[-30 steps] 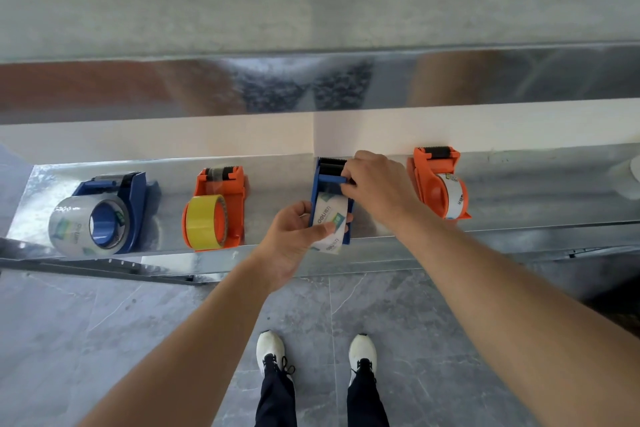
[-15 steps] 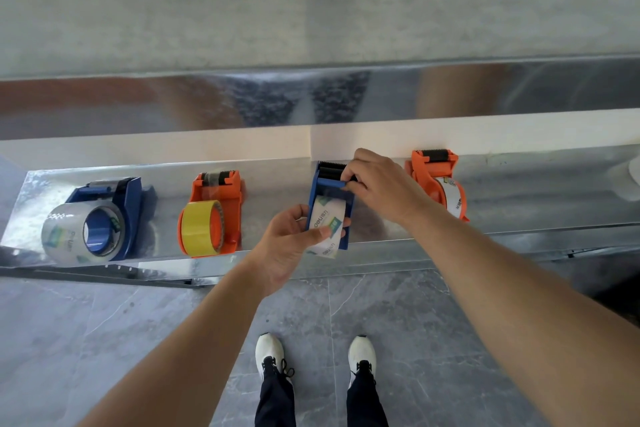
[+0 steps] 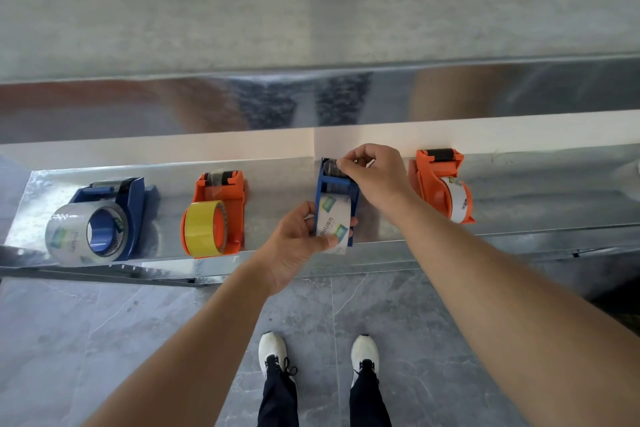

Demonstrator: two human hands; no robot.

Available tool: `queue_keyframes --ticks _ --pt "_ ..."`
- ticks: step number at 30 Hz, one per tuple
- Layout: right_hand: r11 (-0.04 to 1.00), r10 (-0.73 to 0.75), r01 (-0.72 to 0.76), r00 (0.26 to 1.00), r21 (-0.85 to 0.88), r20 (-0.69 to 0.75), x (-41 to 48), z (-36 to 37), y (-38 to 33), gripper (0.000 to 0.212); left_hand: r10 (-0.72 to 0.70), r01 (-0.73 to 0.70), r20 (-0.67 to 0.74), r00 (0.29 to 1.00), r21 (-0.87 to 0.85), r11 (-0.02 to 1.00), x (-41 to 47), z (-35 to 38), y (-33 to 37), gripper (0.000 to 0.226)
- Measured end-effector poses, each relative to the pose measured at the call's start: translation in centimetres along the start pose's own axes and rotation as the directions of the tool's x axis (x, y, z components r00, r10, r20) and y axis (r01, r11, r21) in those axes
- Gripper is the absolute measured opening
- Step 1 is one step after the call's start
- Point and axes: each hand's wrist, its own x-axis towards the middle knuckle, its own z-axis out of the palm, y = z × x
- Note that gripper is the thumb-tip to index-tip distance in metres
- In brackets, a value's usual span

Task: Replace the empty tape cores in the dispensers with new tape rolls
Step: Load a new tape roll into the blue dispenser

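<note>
A long shelf of shiny galvanised sheet metal (image 3: 536, 198) runs across the middle of the frame, its mottled surface mirroring what stands on it. At centre lies a blue plastic tape dispenser with an open rectangular frame (image 3: 354, 199). On its hub sits a clear tape roll printed with green and blue logos (image 3: 329, 218), the glossy round face towards the bottom of the frame.

The left hand (image 3: 298, 243) comes from the lower left and grips this roll at the shelf's near edge, thumb pressed on the printed face and fingers curled round the far side. The right hand (image 3: 375, 180) reaches in from the lower right and pinches the tape end (image 3: 331, 166), a crinkled transparent strip, at the dispenser's upper head.

At far left a second blue dispenser (image 3: 133, 198) carries a fat clear roll (image 3: 67, 236). Beside it an orange plastic dispenser (image 3: 227, 191) holds a yellow roll (image 3: 202, 229). Right of the hands, another orange dispenser (image 3: 433, 184) with a black ribbed roller holds a whitish roll (image 3: 459, 201).

Below, veined grey stone tiles (image 3: 104, 340) and two white trainers (image 3: 273, 350).
</note>
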Motion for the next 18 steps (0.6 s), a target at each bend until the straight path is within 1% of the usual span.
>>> queue_keyframes --ticks 3,6,7,9,10,12,16,18 --pt "0.999 -0.04 0.04 0.998 0.001 -0.055 -0.1 0.5 -0.2 0.006 -0.027 0.024 -0.054 0.998 -0.046 0.999 0.2 0.7 0.4 0.046" --pt "0.998 -0.069 0.069 0.996 0.0 -0.064 -0.2 0.9 -0.3 0.008 -0.094 0.069 -0.15 0.984 -0.165 0.984 0.5 1.9 1.2 0.022" --pt "0.997 -0.082 0.081 0.995 -0.013 -0.062 -0.2 1.0 -0.4 0.009 -0.113 0.084 -0.182 0.977 -0.16 0.984 0.7 2.2 1.5 0.025" --pt "0.995 -0.102 0.1 0.993 -0.029 -0.062 -0.1 1.2 -0.4 0.009 -0.141 0.127 -0.237 0.961 -0.073 0.989 1.0 2.8 1.9 0.039" --pt "0.994 -0.106 0.104 0.992 -0.031 -0.065 0.0 1.3 -0.3 0.009 -0.14 0.134 -0.252 0.958 -0.038 0.99 1.1 3.1 1.9 0.04" --pt "0.994 -0.108 0.106 0.991 -0.034 -0.081 0.0 1.5 -0.2 0.009 -0.125 0.132 -0.258 0.958 0.012 0.991 1.1 3.3 1.8 0.038" --pt "0.996 -0.077 0.084 0.977 0.024 -0.199 0.7 1.5 -0.8 0.01 -0.075 0.08 -0.197 0.978 0.021 0.997 0.9 2.7 1.3 0.027" --pt "0.996 -0.068 0.078 0.975 0.039 -0.209 1.0 1.6 -1.2 0.01 -0.089 0.092 -0.178 0.98 0.007 0.996 0.8 2.4 1.3 0.025"
